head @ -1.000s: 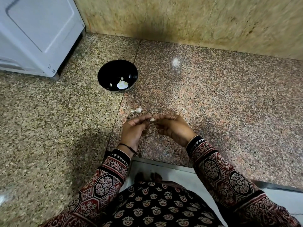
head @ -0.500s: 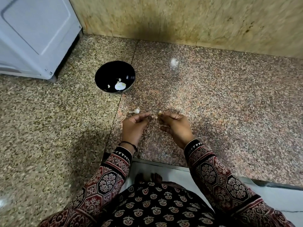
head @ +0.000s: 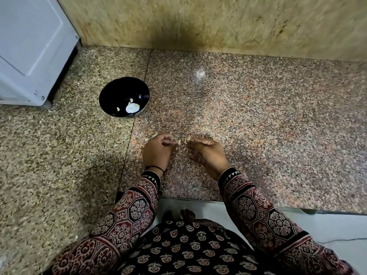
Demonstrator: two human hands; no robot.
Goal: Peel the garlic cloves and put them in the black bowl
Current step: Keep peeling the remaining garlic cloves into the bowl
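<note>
The black bowl stands on the granite counter, left of and beyond my hands. Inside it lie a peeled white garlic clove and small pale bits. My right hand pinches a garlic clove at its fingertips. A small gap away, my left hand pinches a scrap of garlic skin between thumb and finger. Another pale garlic piece lies on the counter just behind my left hand, partly hidden by it.
A white appliance stands at the back left, close to the bowl. A stone wall closes the counter at the back. The counter's front edge runs just under my wrists, with floor and my feet below.
My hands, joined on the clove a second ago, have drawn a little apart. The left now holds a scrap of skin and the right keeps the clove. The bowl has not moved.
</note>
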